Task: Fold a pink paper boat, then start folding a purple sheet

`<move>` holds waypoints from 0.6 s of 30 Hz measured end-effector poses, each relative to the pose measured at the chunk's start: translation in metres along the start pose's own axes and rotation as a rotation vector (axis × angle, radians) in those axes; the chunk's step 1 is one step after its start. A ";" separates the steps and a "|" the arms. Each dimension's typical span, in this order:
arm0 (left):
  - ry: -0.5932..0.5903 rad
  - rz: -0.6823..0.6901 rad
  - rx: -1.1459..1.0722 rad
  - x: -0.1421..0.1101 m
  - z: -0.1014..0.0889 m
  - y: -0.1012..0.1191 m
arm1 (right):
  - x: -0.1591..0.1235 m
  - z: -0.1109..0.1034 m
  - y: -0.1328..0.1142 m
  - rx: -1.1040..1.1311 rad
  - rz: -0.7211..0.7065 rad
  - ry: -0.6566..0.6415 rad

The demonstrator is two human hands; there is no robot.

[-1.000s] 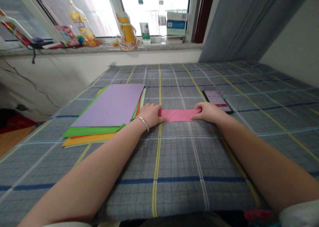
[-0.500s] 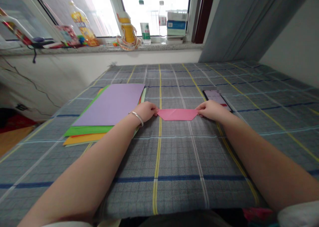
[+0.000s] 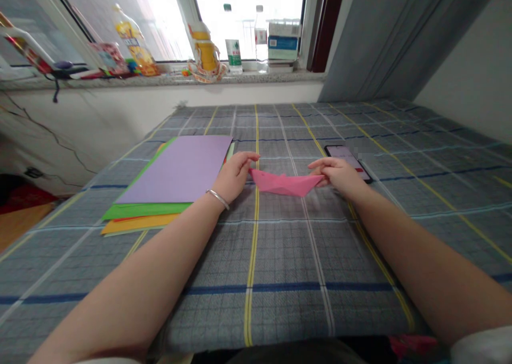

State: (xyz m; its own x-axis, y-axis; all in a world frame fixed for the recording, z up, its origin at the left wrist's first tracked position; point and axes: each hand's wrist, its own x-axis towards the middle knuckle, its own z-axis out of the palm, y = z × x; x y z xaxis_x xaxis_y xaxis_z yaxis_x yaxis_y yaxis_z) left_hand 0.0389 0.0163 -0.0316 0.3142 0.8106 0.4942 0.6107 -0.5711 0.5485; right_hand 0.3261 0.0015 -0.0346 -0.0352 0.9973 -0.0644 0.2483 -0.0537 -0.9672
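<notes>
A folded strip of pink paper [image 3: 285, 184] hangs slightly above the grey checked bedsheet [image 3: 280, 247], stretched between my hands. My left hand [image 3: 234, 175], with a silver bracelet at the wrist, pinches its left end. Its right end is pinched by my right hand [image 3: 335, 173]. The strip's middle sags and bulges a little. Both hands are closed on the paper's tips.
A stack of coloured sheets [image 3: 172, 177], purple on top over green and orange, lies left of my left hand. A phone [image 3: 347, 159] with a lit screen rests just behind my right hand. Bottles and boxes line the windowsill [image 3: 224, 76]. A grey curtain [image 3: 392, 39] hangs at right.
The pink paper lay flat under my pressing hands; both hands have since gripped its ends and lifted it off the sheet, and its ends now taper to points.
</notes>
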 end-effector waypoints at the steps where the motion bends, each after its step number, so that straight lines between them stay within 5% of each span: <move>1: 0.037 0.086 0.045 -0.001 -0.001 0.004 | -0.002 0.001 -0.002 0.007 -0.021 0.006; 5: -0.055 0.467 0.264 -0.005 -0.006 0.014 | -0.008 0.003 -0.007 -0.126 -0.074 -0.044; 8: -0.160 0.619 0.406 -0.007 -0.005 0.021 | -0.010 0.005 -0.004 -0.136 -0.064 -0.160; 14: -0.247 0.651 0.545 -0.011 0.008 0.030 | -0.009 0.013 0.004 -0.180 -0.252 -0.381; 18: -0.161 0.630 0.522 -0.009 0.010 0.025 | -0.013 0.017 0.001 -0.433 -0.540 -0.325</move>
State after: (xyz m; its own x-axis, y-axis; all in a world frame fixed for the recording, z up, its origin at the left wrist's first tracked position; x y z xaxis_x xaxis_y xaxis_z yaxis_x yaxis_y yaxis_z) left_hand 0.0585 -0.0037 -0.0292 0.7858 0.3904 0.4796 0.5317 -0.8226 -0.2016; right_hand 0.3107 -0.0123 -0.0391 -0.5256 0.8112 0.2562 0.4709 0.5283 -0.7065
